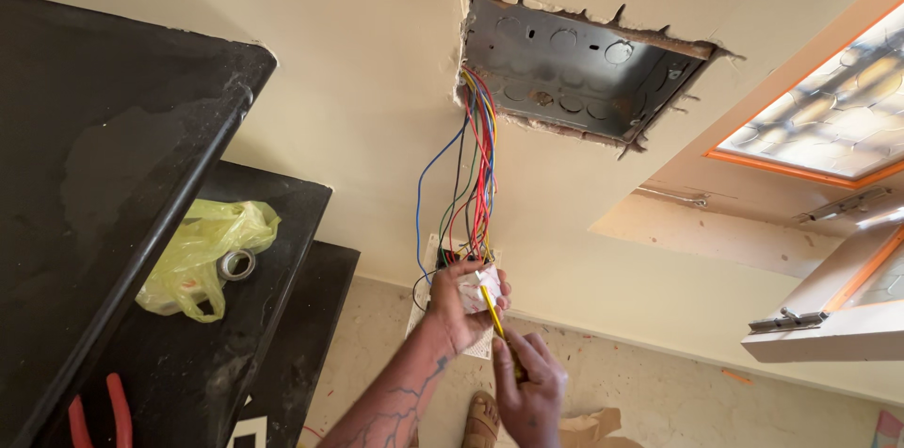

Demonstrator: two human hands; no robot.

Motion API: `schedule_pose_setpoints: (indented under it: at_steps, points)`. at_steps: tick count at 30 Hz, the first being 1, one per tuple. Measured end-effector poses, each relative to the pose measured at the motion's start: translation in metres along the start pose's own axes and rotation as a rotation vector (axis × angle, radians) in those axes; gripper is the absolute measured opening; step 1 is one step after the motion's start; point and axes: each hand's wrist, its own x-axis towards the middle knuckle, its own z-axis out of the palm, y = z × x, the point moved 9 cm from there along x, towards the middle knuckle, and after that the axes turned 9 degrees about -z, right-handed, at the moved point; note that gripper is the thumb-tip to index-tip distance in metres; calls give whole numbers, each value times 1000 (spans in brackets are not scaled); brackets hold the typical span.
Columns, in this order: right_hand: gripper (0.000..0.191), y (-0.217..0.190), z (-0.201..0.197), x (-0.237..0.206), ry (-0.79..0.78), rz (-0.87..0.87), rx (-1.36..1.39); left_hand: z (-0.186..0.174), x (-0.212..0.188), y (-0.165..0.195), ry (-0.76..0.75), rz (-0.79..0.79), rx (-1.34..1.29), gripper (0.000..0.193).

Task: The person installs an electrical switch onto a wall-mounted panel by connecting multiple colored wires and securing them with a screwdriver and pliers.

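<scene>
Down below the open metal wall box (579,71), the left hand (455,305) grips a white switch plate (482,290), fingers closed around it. Coloured wires (478,161) run from the box to the plate. Just beneath, the right hand (529,390) is closed on a yellow-handled screwdriver (492,310), its tip at the plate. A yellow plastic bag (202,255) lies on the black counter (235,344).
</scene>
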Motion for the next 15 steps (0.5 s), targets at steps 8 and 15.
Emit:
schedule_pose_setpoints:
  at_steps: [8,15]
  points:
    - [17,0,-13,29,-378,-405,33,24,-33,3,-265,-311,725,37]
    - [25,47,-11,47,-232,17,270,13,-19,-25,-65,-188,106,30]
